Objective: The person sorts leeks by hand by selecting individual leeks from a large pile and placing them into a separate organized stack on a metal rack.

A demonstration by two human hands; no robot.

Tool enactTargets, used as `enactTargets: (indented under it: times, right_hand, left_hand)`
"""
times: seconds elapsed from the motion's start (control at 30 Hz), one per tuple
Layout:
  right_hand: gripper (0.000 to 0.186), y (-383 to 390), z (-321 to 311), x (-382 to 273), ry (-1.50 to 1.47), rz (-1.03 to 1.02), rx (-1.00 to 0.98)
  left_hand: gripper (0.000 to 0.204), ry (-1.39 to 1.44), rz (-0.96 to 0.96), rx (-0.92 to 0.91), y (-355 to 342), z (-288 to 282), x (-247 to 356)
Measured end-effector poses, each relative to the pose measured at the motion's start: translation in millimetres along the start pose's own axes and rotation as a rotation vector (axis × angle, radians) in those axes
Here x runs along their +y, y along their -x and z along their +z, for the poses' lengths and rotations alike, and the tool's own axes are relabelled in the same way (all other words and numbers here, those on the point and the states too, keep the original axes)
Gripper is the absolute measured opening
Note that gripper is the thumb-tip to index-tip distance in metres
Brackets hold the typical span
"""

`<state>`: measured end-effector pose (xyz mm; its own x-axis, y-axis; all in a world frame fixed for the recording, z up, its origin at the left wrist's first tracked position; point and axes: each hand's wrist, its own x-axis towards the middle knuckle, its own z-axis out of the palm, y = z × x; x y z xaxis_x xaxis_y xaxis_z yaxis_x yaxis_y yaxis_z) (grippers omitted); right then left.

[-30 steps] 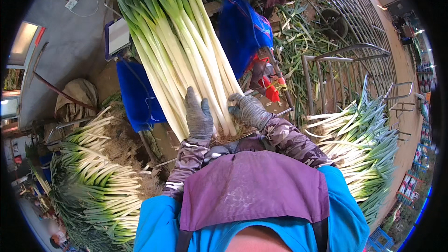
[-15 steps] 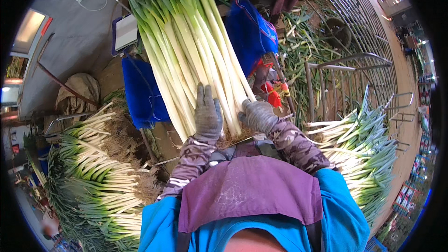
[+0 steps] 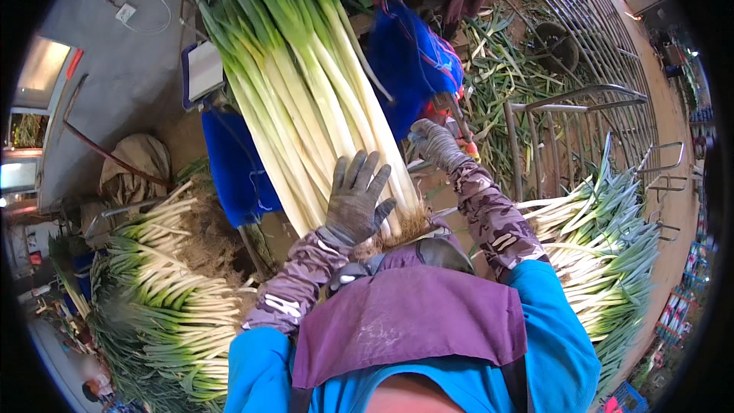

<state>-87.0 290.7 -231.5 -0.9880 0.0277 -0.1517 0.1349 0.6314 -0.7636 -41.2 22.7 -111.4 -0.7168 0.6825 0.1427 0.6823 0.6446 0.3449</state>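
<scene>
A thick bundle of long green onions (image 3: 306,99) lies in front of me, white stems and roots toward me, green leaves pointing away. Flat on the lower stems rests my left hand (image 3: 354,203), in a grey glove with fingers spread. My right hand (image 3: 437,145), also gloved, is off the bundle to its right, beside a blue cloth (image 3: 409,53) and a red item partly hidden under it. Its fingers are curled; whether anything is in them is hidden. Another blue cloth (image 3: 237,164) hangs at the bundle's left.
Heaped green onions with roots (image 3: 176,298) lie at my left, and another heap (image 3: 604,252) at my right. A metal rail frame (image 3: 581,99) stands at the right, near loose leaves (image 3: 497,99) on the ground. A white panel (image 3: 205,69) is left of the bundle.
My right hand has left the stem ends and moved right and away from me, toward the blue cloth. My left hand has shifted slightly right on the stems and spread its fingers.
</scene>
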Motion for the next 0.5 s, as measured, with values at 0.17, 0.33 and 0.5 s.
enactTargets:
  times: [0.17,0.33,0.5]
  right_hand:
    - [0.034,-77,9,18,-0.192,0.174,-0.069]
    - [0.048,-195,15,31,-0.071,0.113,-0.115]
    - [0.074,-263,46,-7,0.077,0.137,-0.175]
  left_hand:
    - [0.059,-0.005,-0.013,0.033,5,17,-19]
    - [0.056,0.034,0.015,0.049,10,30,-29]
    - [0.053,0.024,-0.064,0.035,15,28,-31]
